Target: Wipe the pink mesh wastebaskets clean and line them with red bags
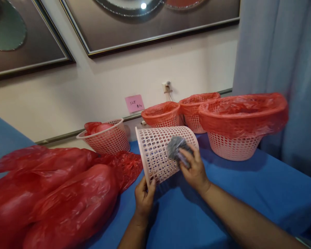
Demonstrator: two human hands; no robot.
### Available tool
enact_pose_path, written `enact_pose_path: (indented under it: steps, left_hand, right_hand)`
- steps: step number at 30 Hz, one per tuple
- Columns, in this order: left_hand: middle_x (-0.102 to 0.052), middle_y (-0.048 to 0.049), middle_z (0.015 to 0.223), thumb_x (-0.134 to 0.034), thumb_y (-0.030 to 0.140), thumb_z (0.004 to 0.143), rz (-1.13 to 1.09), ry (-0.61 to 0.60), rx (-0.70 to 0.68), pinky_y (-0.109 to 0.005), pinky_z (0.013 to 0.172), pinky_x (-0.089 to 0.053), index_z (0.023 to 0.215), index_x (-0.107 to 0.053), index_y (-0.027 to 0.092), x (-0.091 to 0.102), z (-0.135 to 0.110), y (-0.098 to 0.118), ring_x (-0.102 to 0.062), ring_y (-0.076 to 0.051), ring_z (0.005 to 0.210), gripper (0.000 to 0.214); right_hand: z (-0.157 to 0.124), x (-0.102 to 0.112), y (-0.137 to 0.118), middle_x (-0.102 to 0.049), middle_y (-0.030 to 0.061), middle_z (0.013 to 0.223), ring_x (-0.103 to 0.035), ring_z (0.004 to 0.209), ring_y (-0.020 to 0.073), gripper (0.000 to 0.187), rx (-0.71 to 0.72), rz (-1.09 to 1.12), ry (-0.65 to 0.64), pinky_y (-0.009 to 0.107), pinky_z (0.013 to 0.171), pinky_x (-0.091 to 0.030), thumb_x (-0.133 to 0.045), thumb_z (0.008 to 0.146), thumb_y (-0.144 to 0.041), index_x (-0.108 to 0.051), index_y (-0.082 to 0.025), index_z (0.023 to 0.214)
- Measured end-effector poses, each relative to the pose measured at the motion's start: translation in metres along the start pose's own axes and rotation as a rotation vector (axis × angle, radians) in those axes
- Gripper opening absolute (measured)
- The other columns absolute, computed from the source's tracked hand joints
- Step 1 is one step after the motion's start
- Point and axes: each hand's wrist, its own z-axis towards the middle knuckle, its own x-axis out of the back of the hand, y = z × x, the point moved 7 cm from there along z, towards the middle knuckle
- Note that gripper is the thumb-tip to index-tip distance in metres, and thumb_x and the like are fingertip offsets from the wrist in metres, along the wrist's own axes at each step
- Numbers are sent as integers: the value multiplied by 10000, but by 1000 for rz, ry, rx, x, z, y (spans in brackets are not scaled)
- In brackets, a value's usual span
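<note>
A pale pink plastic waste basket [155, 148] with a perforated wall lies tipped on its side, its open rim facing left. My left hand [144, 197] is closed around the lower part of that rim, thumb on the outside. Against the outer wall, near the base, my right hand [194, 169] presses a crumpled grey cloth [177, 148] gripped in its fingers. The basket's inside is turned away, and its lower side is partly hidden by the hands.
Three baskets with red liners, one large [243, 135] and two smaller [160, 114], [197, 110], stand behind and right. Another basket [111, 138] holds red plastic. Red bags [75, 193] cover the left of the blue table [186, 221]. A socket [167, 87] is on the wall.
</note>
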Motion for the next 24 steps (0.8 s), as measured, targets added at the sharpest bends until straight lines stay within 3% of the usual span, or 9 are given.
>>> enact_pose_path:
  steps: [4,7,9,13,15,16,18,22,24]
  left_hand:
    - [-817,-128,1123,-690,526,890,155,-94,-109,-468,1023,-579,1087,-831,201,-1,-4,-6,-753,-347,1096,405]
    - [-812,-118,1158,-637,475,938,226,-159,-199,-472,1037,-577,1150,-820,212,-8,-7,-3,-750,-345,1113,384]
    - [-792,-113,1227,-576,423,988,262,-219,-268,-474,1074,-557,1226,-788,214,-16,-10,2,-733,-333,1165,381]
    - [-774,-114,1261,-535,389,1022,290,-319,-458,-435,1024,-588,1327,-721,223,-27,-17,9,-737,-300,1144,394]
    - [-784,-111,1227,-549,390,1020,286,-309,-515,-400,958,-615,1328,-714,233,-27,-19,10,-757,-282,1074,383]
    - [-782,-109,1230,-543,378,1026,294,-311,-515,-398,963,-614,1325,-716,238,-26,-19,10,-756,-279,1080,373]
    - [-767,-106,1271,-515,339,1040,324,-328,-476,-426,1031,-588,1324,-721,244,-26,-18,7,-731,-287,1165,364]
    - [-737,-99,1345,-514,305,1039,354,-348,-415,-487,1117,-539,1371,-705,259,-25,-16,5,-682,-300,1270,385]
    - [-729,-99,1364,-521,309,1038,344,-347,-388,-497,1127,-531,1386,-698,264,-24,-15,4,-680,-302,1272,394]
  right_hand:
    - [3,18,80,-583,150,1310,-602,1249,314,475,-461,-77,284,577,1131,-486,-633,887,-312,-647,-197,1348]
    - [0,13,84,-613,147,1252,-621,1202,303,500,-524,-32,261,568,1120,-496,-636,880,-336,-638,-176,1353]
    - [-2,6,50,-567,156,1371,-587,1298,301,499,-367,0,149,549,1148,-484,-621,912,-306,-607,-199,1400]
    - [-21,-8,-57,-427,132,1553,-524,1413,297,570,220,149,-150,479,1126,-534,-622,916,-218,-538,-282,1477]
    - [-29,-6,-83,-419,117,1552,-556,1373,282,583,406,190,-191,441,1069,-580,-624,907,-207,-543,-314,1474]
    - [-28,-6,-82,-428,112,1545,-563,1364,275,575,413,178,-188,434,1063,-583,-619,908,-202,-553,-321,1467]
    - [-14,-4,-50,-464,112,1523,-550,1384,278,531,235,102,-132,455,1107,-551,-605,917,-203,-589,-309,1437]
    - [8,15,68,-602,161,1367,-604,1300,338,480,-476,-25,126,581,1141,-485,-629,862,-322,-671,-205,1325]
    - [6,16,109,-679,157,1253,-667,1176,332,545,-741,49,165,599,1098,-508,-638,816,-359,-656,-170,1326]
